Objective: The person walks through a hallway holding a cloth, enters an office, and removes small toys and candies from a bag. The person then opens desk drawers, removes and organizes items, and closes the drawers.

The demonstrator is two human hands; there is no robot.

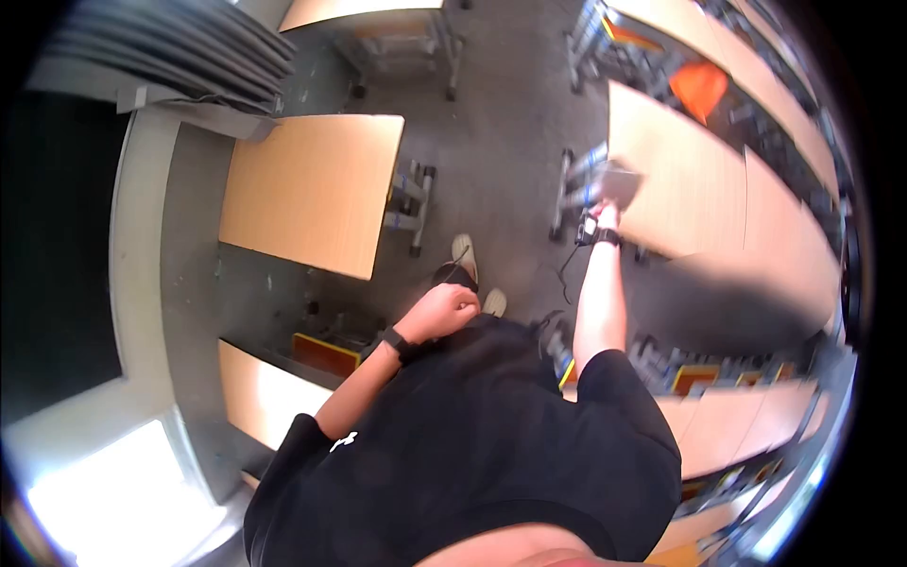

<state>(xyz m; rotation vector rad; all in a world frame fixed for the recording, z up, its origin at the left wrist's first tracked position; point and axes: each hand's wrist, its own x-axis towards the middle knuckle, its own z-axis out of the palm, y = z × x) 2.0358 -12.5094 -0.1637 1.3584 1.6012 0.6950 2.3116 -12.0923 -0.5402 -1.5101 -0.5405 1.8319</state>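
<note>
My right hand (607, 214) is stretched out at the corner of a light wood desk (680, 170) on the right. Its fingers are closed on a flat grey object (619, 185), blurred by motion, which overlaps the desk's edge. A small black and white device (587, 228) with a dangling black cable sits at the wrist, beside a dark band. My left hand (442, 312) is held in front of my body with curled fingers, above my shoes. A thin dark cord shows near it; whether the fingers hold anything is hidden.
Another wood desk (312, 194) stands on the left, with a third (269, 392) below it. An orange object (699, 90) lies beyond the right desk. Metal desk legs (416, 203) flank the grey floor aisle (491, 142). A grey curtain (179, 47) hangs at the upper left.
</note>
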